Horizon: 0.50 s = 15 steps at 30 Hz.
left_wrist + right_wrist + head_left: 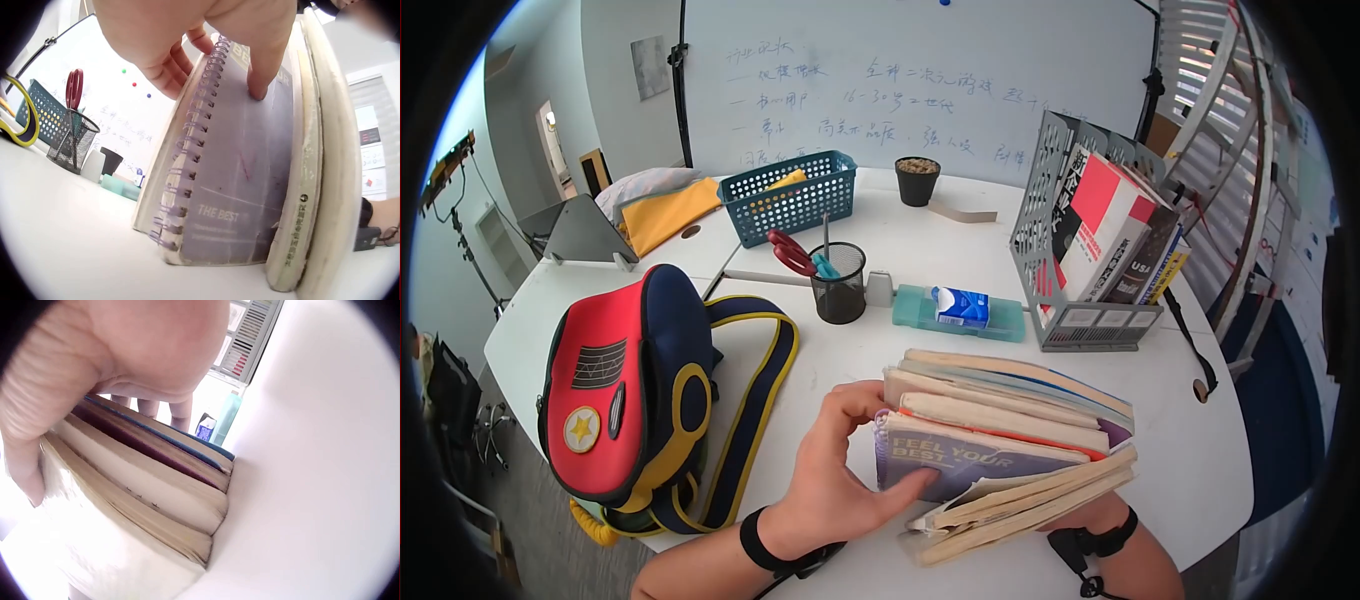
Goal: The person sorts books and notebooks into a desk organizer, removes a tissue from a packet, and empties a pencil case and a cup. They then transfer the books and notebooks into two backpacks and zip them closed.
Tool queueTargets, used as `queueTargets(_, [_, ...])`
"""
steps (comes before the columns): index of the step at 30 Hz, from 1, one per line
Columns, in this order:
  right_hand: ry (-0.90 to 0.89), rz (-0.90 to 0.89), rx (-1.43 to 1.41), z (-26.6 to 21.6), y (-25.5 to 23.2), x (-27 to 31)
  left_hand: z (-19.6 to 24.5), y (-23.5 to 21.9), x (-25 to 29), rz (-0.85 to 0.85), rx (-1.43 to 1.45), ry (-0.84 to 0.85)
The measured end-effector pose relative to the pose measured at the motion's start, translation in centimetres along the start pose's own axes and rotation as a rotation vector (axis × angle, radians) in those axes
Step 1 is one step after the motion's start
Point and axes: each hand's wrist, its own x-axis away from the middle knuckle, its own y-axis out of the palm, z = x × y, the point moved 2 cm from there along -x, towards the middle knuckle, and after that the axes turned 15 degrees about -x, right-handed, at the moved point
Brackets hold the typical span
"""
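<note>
Your left hand [830, 485] pinched the spiral notebook [240, 156]; your right hand [125, 359], fingers [149, 407] wide from thumb, clasped the book row [1000, 408] on the near counter [1200, 440]. The row appeared heavy, slippery, requiring support at both ends.

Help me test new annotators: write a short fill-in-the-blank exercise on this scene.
1. The left hand has its ____ on the front of the notebook.
2. The cover's large lettering reads FEEL YOUR ____.
3. The round badge on the bag shows a ____.
4. The scissors have ____ handles.

Missing words: thumb; BEST; star; red.
</note>
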Motion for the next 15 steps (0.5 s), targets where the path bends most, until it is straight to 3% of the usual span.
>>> queueTargets(1, [0.008,0.011,-0.024,0.0,0.0,0.0,0.1,-0.2,0.0,0.068,0.043,-0.006])
queueTargets(5, [0.033,-0.022,-0.005,1.1,-0.2,0.4,0.8,-0.1,0.0,0.077,0.129,-0.146])
queueTargets(9, [0.026,0.011,-0.030,1.0,-0.2,0.1,-0.3,-0.2,-0.1,-0.066,0.202,-0.202])
queueTargets(11, [0.153,-0.024,-0.133,0.8,-0.6,-0.1,-0.7,-0.2,-0.3,-0.113,0.241,-0.214])
queueTargets(13, [0.159,-0.012,-0.139,0.7,-0.7,0.0,-0.6,0.0,-0.5,-0.238,-0.016,0.001])
queueTargets(15, [0.164,0.011,-0.152,0.7,-0.6,-0.1,0.2,-0.4,-1.0,-0.221,-0.061,0.020])
